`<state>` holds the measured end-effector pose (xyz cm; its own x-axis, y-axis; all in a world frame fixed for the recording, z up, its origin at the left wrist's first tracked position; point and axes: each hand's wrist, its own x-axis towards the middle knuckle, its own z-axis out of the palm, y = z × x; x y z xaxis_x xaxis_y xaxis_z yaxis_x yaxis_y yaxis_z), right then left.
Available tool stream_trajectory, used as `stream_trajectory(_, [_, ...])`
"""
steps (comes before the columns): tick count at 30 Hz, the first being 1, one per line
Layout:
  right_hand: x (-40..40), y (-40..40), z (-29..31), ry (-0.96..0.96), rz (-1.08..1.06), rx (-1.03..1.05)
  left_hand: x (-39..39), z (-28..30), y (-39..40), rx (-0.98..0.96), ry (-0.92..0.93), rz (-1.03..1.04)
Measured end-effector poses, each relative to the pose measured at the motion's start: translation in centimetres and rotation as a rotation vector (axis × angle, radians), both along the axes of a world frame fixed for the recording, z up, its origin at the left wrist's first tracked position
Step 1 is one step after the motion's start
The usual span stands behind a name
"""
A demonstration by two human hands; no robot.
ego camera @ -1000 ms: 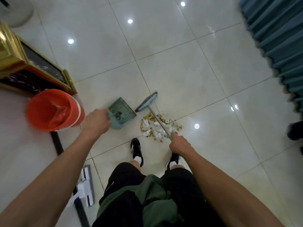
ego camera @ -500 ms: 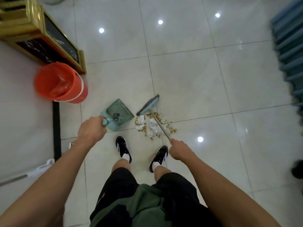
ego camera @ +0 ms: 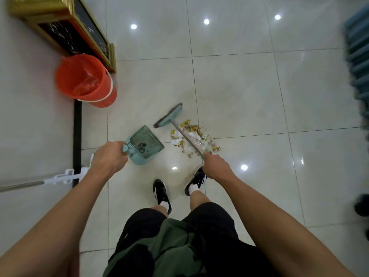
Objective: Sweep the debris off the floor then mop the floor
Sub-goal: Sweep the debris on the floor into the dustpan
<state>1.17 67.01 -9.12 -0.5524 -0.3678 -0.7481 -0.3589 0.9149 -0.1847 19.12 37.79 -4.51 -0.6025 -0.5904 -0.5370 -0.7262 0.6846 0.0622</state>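
Fingers of my left hand (ego camera: 108, 159) are clenching the dustpan (ego camera: 144, 144) handle; my right hand (ego camera: 216, 168) is gripping the broom (ego camera: 169, 118) above the debris (ego camera: 194, 138) on the floor (ego camera: 249, 86).

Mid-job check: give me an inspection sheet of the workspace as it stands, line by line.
Surface: glossy pale floor tiles, ceiling lights mirrored in them.
Job's things: debris pile of yellow and white scraps on the floor, not yet in the dustpan; broom head lies beyond the pile; dustpan sits to the pile's left, holding a few dark bits; mop lies at the left edge.
Clutter: orange bucket with a plastic liner.
Grips: left hand holds the dustpan handle; right hand holds the broom stick.
Cables: nothing seen.
Surroundings: gold-framed stand upper left; blue pleated fabric at right.
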Motion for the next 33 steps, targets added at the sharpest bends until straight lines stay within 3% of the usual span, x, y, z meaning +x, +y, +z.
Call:
stream_trajectory(5, [3.6, -0.3, -0.1, 0.032, 0.167, 0.121, 3.9, -0.1, -1.1, 0.046, 0.013, -0.031])
stream_trajectory(15, [8.1, 4.8, 0.9, 0.147, 0.119, 0.281, 5.2, -1.3, -0.4, 0.075, 0.046, -0.170])
stream_trajectory(26, [9.5, 10.6, 1.0, 0.208, 0.017, 0.160, 2.5, -1.6, 4.0, 0.095, 0.036, -0.254])
stream_trajectory(29, [10.4, 11.4, 0.7, 0.187, -0.125, 0.166, 2.4, -1.8, 4.8, 0.104, 0.053, -0.246])
stream_trajectory(33, [9.6, 9.8, 0.3, -0.124, -0.502, 0.036, 2.8, -1.7, 5.0, 0.114, 0.045, -0.227])
